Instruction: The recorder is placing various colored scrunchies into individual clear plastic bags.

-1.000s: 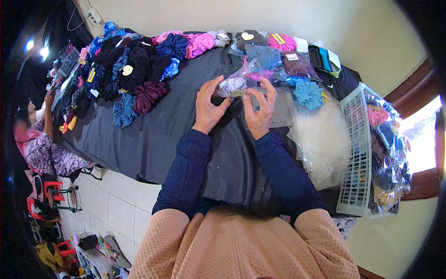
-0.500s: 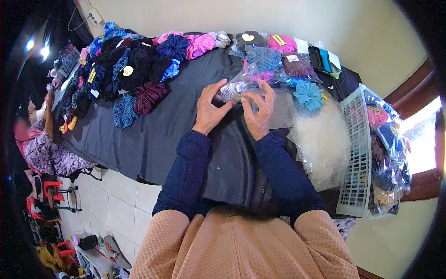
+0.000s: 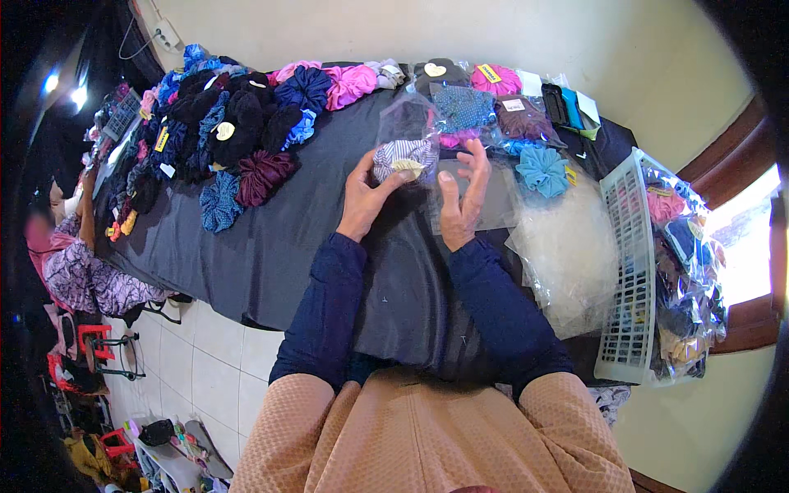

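My left hand (image 3: 370, 194) grips a striped white-and-purple scrunchie (image 3: 403, 156) in a clear plastic bag (image 3: 404, 115), whose loose end stretches away from me. The thumb presses near a pale yellowish tag on the scrunchie. Just to its right, my right hand (image 3: 465, 197) is raised with the fingers apart, holding nothing. Under and beside that hand lies a flat clear bag (image 3: 493, 201). A light-blue scrunchie (image 3: 543, 171) with a yellow tag rests right of my right hand.
Loose scrunchies (image 3: 238, 115) are heaped at the far left of the black cloth (image 3: 320, 177). Bagged scrunchies (image 3: 464, 107) lie at the back. At right are a stack of clear bags (image 3: 571, 259) and a pale plastic basket (image 3: 626, 271) of packed goods. Another person (image 3: 78, 255) sits far left.
My right hand has let go of the bagged scrunchie and its fingers have spread. The scrunchie now shows its tag, and the bag's free end extends away from me.
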`<state>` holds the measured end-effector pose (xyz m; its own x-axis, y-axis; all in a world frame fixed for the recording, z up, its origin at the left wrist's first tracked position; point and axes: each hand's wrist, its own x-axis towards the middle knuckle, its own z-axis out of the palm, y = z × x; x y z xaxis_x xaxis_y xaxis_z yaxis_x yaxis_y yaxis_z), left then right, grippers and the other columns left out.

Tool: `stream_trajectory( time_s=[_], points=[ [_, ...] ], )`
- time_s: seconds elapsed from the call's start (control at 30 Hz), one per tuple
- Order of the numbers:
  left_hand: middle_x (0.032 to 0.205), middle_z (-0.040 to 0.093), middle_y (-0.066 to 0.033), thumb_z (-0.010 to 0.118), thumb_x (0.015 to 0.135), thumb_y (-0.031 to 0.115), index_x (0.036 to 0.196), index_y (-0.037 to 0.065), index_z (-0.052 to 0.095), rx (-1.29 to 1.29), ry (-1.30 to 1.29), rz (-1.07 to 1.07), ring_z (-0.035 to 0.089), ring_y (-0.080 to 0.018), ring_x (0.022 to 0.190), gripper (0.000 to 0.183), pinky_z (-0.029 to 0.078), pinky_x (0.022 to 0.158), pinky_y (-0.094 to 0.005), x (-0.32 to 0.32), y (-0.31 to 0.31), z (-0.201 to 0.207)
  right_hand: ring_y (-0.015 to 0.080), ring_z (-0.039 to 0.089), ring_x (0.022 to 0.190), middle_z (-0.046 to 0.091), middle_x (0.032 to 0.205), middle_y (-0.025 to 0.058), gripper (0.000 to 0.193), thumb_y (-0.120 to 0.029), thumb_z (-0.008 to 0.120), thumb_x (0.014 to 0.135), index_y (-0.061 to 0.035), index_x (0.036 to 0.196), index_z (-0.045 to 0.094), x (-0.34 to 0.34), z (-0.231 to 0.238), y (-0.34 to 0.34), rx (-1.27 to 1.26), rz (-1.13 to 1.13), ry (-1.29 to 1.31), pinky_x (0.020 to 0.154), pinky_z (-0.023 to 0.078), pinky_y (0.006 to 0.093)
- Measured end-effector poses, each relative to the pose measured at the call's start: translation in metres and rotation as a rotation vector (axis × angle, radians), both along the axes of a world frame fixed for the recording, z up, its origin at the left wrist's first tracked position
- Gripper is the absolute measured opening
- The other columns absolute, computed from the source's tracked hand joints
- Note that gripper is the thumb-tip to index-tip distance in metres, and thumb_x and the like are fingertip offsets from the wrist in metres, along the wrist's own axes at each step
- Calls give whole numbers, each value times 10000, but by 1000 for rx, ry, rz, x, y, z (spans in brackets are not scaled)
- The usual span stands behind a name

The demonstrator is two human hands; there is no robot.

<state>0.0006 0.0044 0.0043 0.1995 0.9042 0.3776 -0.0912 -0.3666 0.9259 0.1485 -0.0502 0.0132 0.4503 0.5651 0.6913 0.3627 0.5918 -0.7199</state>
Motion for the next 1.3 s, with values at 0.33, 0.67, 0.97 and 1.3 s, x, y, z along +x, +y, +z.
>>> stream_trajectory(
  time_s=[0.33, 0.67, 0.97, 1.3],
  points=[
    [1088, 607, -42, 743, 781, 106, 1226, 11, 514, -258, -62, -272, 578, -117, 984, 510, 464, 860, -256, 3, -9, 7, 91, 561, 752, 632, 863, 37, 158, -101, 567, 890, 10, 983, 632, 5, -14, 10, -166, 129, 181, 678, 449, 241],
    [989, 638, -17, 645, 876, 152, 1087, 13, 615, -279, -215, -176, 579, -72, 895, 254, 460, 781, -216, 1, -4, 3, 78, 559, 758, 636, 831, 24, 130, -103, 550, 918, 7, 919, 621, 2, -16, 9, -145, 193, 213, 679, 450, 231],
    [889, 659, 2, 620, 886, 156, 931, 12, 672, -348, -330, -91, 589, -62, 809, 160, 451, 752, -206, -1, -1, -3, 97, 559, 762, 634, 825, 43, 122, -74, 547, 897, 18, 891, 628, 9, -24, 14, -126, 145, 271, 705, 443, 231],
    [820, 646, 20, 608, 889, 149, 869, 19, 668, -455, -318, -145, 561, -38, 738, 145, 426, 681, -186, -4, 5, -9, 75, 541, 722, 618, 791, 9, 128, -97, 568, 891, 11, 872, 634, 9, -22, 19, -271, 237, 482, 656, 431, 221]
  ],
)
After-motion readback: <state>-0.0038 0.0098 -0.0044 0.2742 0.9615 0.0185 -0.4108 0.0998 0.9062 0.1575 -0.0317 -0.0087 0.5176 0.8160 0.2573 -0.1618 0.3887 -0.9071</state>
